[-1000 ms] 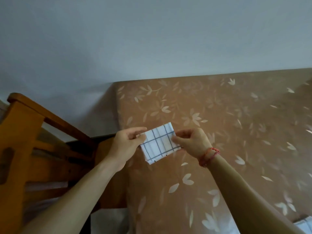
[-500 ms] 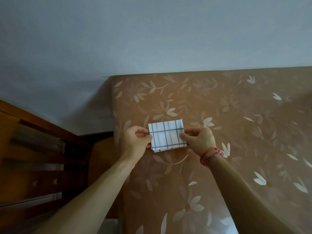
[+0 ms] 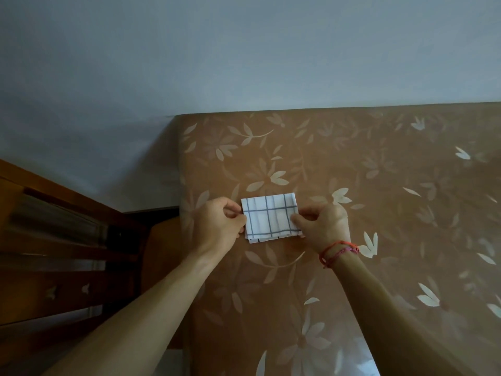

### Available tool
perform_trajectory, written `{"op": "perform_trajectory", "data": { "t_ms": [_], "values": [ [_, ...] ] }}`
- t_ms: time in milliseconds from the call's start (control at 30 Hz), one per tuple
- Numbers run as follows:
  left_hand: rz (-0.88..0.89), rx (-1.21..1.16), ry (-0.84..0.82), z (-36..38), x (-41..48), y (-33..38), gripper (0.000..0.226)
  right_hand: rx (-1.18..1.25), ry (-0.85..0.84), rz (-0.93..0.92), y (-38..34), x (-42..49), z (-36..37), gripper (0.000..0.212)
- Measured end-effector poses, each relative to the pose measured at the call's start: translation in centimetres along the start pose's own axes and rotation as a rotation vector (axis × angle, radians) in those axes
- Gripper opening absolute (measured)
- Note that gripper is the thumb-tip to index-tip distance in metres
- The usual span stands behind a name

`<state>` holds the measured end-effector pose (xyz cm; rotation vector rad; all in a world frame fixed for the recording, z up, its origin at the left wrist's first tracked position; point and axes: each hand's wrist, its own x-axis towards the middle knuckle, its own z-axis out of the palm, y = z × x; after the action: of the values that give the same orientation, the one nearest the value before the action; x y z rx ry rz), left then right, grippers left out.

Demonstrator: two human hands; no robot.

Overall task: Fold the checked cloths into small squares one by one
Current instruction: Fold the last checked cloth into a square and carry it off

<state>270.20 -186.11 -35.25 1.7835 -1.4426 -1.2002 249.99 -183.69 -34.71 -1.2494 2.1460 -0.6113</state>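
Note:
A white cloth with thin blue checks (image 3: 269, 217), folded into a small rectangle, lies flat near the left side of the table. My left hand (image 3: 217, 226) pinches its left edge and my right hand (image 3: 322, 226) pinches its right edge. A red string bracelet sits on my right wrist. The layered edges of the fold show along the cloth's near side.
The table (image 3: 379, 185) wears a brown cover with pale leaf prints and stands against a plain white wall (image 3: 244, 50). A wooden chair (image 3: 54, 240) stands just left of the table's edge.
The folded cloth went from tilted and held above the table to level and lying on it, both hands still gripping its sides. The view shifted, so the chair slid left.

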Motion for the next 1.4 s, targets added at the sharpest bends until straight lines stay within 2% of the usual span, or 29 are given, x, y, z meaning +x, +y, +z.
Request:
{"op": "perform_trajectory", "data": {
  "t_ms": [200, 267, 367, 467, 600, 700, 767, 867, 967, 1400],
  "values": [
    [0.023, 0.062, 0.024, -0.6, -0.1, -0.4, 0.017, 0.003, -0.048, 0.027, 0.2, -0.2, 0.4, 0.013],
    [0.052, 0.107, 0.036, -1.0, -0.2, -0.5, 0.009, -0.029, -0.036, 0.019, -0.1, -0.5, 0.2, 0.015],
    [0.303, 0.278, 0.095, -1.7, -0.3, -0.6, 0.008, -0.105, 0.074, -0.098, -0.7, -1.3, -0.2, 0.018],
    [0.604, 0.461, 0.077, -1.5, -0.4, -0.3, 0.021, -0.183, 0.152, -0.321, -1.1, -2.0, 0.7, 0.026],
    [0.761, 0.66, -0.045, 0.1, 0.1, -0.6, 0.04, -0.324, 0.05, -0.593, -1.5, -2.3, 3.5, 0.051],
    [0.787, 0.748, -0.144, 0.9, 0.4, -2.5, 0.053, -0.45, -0.137, -0.689, -0.7, -2.3, 5.5, 0.062],
    [0.778, 0.816, -0.157, 1.1, 0.4, -3.8, 0.055, -0.487, -0.172, -0.7, -0.2, -2.2, 6.1, 0.062],
    [0.797, 0.856, -0.163, 0.9, 0.4, -4.6, 0.054, -0.552, -0.171, -0.721, -0.1, -2.2, 6.1, 0.067],
    [0.823, 0.882, -0.188, 0.4, 0.4, -4.6, 0.053, -0.656, -0.154, -0.721, 0.1, -2.4, 6.3, 0.06],
    [0.819, 0.923, -0.222, 0.0, 0.4, -4.3, 0.056, -0.755, -0.167, -0.594, 1.7, -0.9, 3.5, 0.071]
  ]
}}
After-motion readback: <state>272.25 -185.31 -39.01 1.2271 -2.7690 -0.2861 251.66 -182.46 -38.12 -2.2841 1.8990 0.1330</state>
